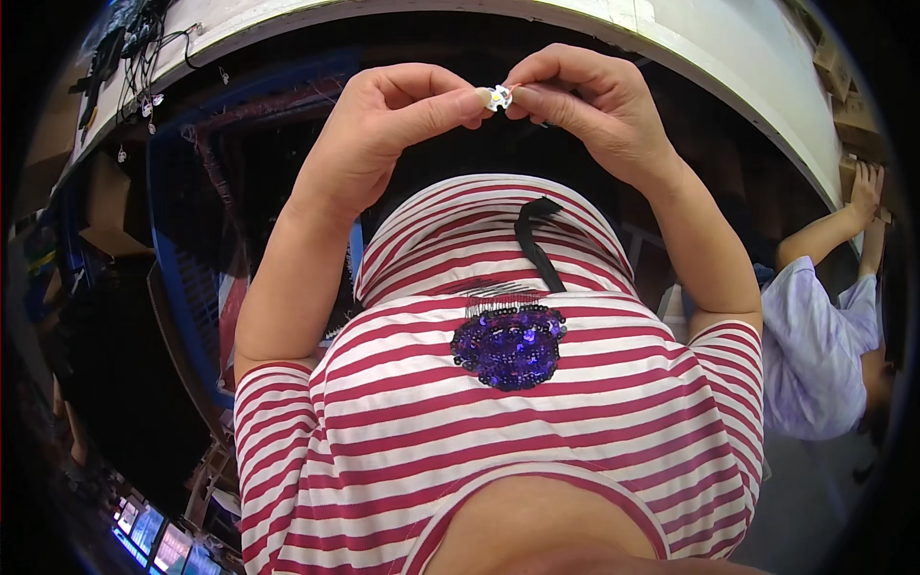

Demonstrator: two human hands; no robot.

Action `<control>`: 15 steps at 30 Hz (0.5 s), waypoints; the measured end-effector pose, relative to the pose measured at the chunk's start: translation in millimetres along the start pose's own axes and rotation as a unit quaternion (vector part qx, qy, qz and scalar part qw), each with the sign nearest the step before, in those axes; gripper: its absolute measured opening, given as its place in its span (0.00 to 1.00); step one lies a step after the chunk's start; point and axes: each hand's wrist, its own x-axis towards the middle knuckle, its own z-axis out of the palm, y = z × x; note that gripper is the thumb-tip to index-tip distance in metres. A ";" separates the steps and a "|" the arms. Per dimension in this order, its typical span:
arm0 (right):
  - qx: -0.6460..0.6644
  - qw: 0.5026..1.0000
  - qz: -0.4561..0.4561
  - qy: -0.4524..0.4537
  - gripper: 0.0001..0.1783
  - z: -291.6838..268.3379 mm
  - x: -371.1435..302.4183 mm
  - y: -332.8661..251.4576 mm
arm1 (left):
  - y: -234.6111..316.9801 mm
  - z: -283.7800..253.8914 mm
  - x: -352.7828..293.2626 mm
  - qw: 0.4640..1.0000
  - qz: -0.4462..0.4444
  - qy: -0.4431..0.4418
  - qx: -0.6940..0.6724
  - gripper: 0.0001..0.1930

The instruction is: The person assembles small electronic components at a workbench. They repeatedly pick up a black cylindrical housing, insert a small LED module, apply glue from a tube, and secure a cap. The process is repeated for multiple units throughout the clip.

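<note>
Between my two hands sits a small white notched disc with a yellow spot, which looks like an LED board. My left hand pinches its left edge between thumb and forefinger. From the other side, the thumb and fingers of my right hand close at its right edge, where a bit of reddish wire seems to show. Both hands are raised in front of my striped shirt, just short of the white table edge. The fingertips partly cover the disc.
A white table curves across the top. Dark cables lie at its left end, with small pieces dangling over the edge. A blue plastic crate stands below left. At right, a person in a pale purple shirt reaches toward cardboard boxes.
</note>
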 end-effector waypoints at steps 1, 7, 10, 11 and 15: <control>-0.001 1.000 0.008 -0.003 0.08 0.8 -0.5 -0.5 | 0.2 0.0 -0.2 1.000 -0.003 0.000 0.008 0.09; -0.031 0.997 -0.026 0.070 0.08 5.0 -0.9 7.7 | -6.4 2.3 3.6 1.000 -0.004 0.027 -0.014 0.09; -0.035 0.994 -0.016 0.107 0.09 6.4 -7.6 9.1 | -11.0 3.4 5.8 0.998 0.009 0.052 -0.023 0.09; -0.031 0.990 -0.032 0.132 0.09 8.9 -8.8 11.6 | -13.0 3.4 6.8 0.998 0.012 0.059 -0.022 0.09; -0.207 0.950 -0.158 0.172 0.08 16.7 -8.0 12.9 | -19.8 5.9 9.5 0.996 0.031 0.083 -0.030 0.09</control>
